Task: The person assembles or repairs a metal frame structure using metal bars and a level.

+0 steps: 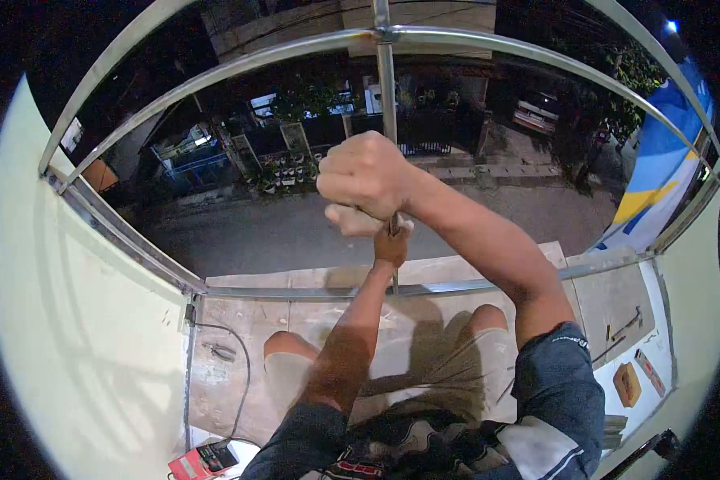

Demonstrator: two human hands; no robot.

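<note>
An upright metal post [386,88] runs down the middle of a curved metal railing frame [280,53]. My left hand [391,245] is closed around the lower part of this post, a little above the bottom rail [328,292]. Above it and nearer to me, my right hand [366,186] makes a tight fist in front of the post. Its fingers curl inward, and whatever they hold is hidden. A short dark metal piece shows between the two hands. My bent knees are just inside the bottom rail.
Pliers [219,351] and a black cable [247,362] lie at left, near a red device [203,461]. At right are a hammer [634,319], a brown block [626,385] and a small box [650,372]. Pale walls flank me; a dark street [288,232] lies below the railing.
</note>
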